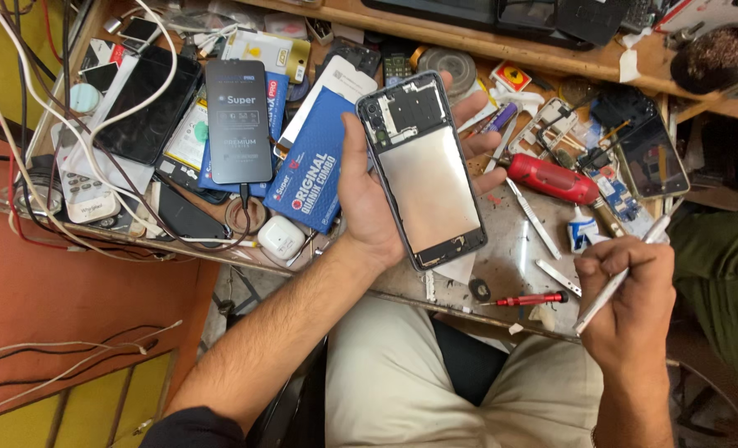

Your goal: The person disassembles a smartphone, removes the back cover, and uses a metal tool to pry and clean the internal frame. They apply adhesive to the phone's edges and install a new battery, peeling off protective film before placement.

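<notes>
On the left of the worktop [501, 265] lie a dark phone [238, 120] and blue boxes [315, 162], pushed aside. The left hand [369, 195] grips an opened phone frame [423, 170] from its sides, tilted up so its inside shows. A red screwdriver [528, 299] rests near. The right hand [630, 294] is closed around white tweezers [613, 282], held like a pen.

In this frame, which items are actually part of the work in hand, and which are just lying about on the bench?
In hand:
left hand holding the opened phone frame
right hand holding the white tool

Lying about:
red screwdriver
red-handled tool
blue box
white earbud case
glue bottle
</notes>
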